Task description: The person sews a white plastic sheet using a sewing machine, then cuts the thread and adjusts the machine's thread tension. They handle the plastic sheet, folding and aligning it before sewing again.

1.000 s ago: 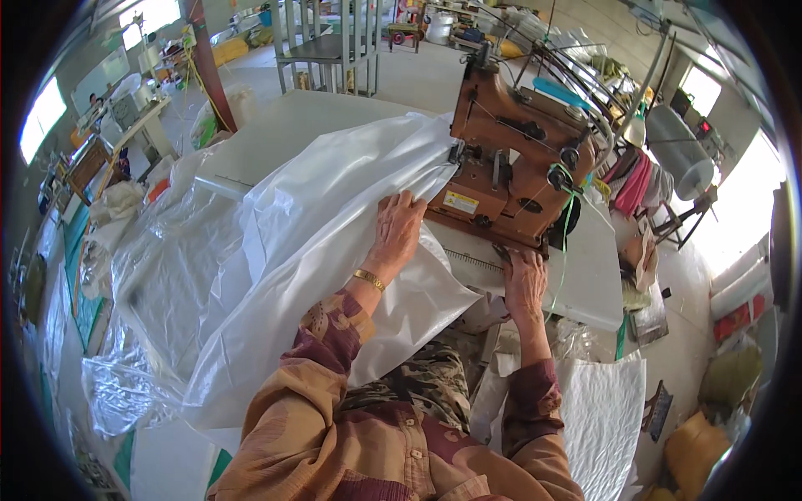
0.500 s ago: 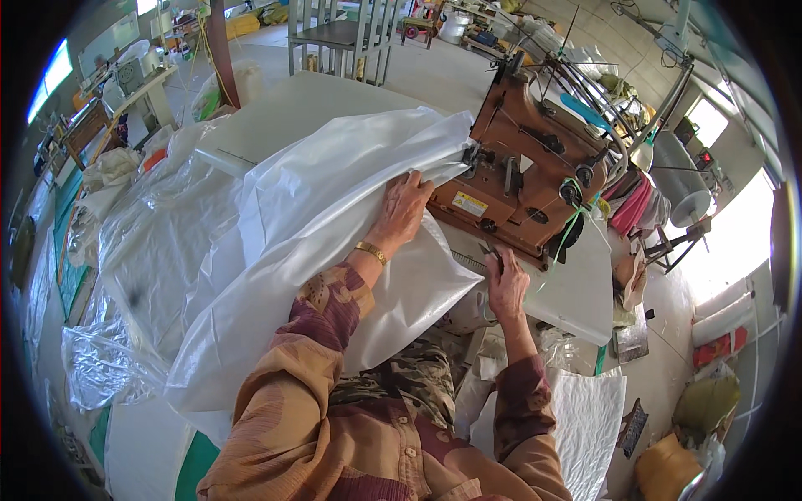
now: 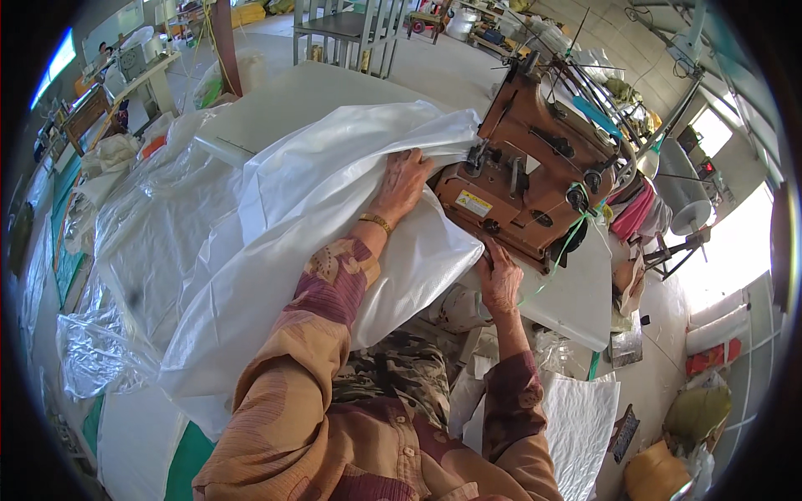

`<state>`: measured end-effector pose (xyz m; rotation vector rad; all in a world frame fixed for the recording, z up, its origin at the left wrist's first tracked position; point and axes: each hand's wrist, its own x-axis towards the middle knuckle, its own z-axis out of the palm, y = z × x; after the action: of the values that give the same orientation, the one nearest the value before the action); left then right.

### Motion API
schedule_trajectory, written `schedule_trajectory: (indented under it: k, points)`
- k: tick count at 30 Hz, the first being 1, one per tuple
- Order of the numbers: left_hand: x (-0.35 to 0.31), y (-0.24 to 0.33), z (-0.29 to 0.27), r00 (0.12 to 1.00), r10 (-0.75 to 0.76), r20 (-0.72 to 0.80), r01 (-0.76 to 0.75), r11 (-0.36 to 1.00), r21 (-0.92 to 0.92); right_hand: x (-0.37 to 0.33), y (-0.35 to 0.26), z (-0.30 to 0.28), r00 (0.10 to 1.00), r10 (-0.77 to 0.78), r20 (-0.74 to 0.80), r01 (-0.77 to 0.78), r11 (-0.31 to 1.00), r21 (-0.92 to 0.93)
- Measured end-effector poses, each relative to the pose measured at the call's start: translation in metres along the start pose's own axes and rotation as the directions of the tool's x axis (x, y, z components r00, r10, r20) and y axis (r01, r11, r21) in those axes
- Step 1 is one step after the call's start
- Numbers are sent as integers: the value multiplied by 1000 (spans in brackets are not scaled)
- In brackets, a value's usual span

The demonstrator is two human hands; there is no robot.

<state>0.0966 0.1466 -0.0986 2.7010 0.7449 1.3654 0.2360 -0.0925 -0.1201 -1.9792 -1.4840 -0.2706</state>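
A large, slightly glossy white plastic sheet [image 3: 292,200] lies in folds over the table and hangs down toward my lap. Its gathered far right edge reaches the front end of a brown industrial sewing machine [image 3: 535,171]. My left hand [image 3: 403,185] is closed on a fold of the sheet just left of the machine, its fingertips partly hidden by the material. Lower and to the right, below the machine's base, my right hand [image 3: 501,277] has its fingers closed at the pointed corner of the sheet. The tips of those fingers are partly hidden.
The pale tabletop [image 3: 317,88] extends behind the sheet and right of the machine. Crumpled clear plastic [image 3: 159,217] lies to the left. A metal chair [image 3: 347,29] stands beyond the table. Green thread [image 3: 579,225] hangs from the machine, and a white bucket [image 3: 458,307] is under the table.
My left hand has moved slightly up along the sheet, its fingers more under a fold. My right hand has come to the sheet's corner; the dark object at its fingers no longer shows.
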Motion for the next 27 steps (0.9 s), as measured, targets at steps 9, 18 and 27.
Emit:
schedule_trajectory:
  k: [9, 18, 27]
  points:
    - [12, 0, 9, 997, -49, 57, 49, 999, 8, -2, 0, 3, 1000, -10, 2, 10, 998, -54]
    - [2, -11, 3, 993, -105, -48, 107, 994, 29, -1, -1, 6, 999, -31, -5, 31, 998, -60]
    - [-32, -11, -26, 985, -154, -74, 150, 987, -52, -2, -4, 7, 994, -79, -78, 71, 992, -100]
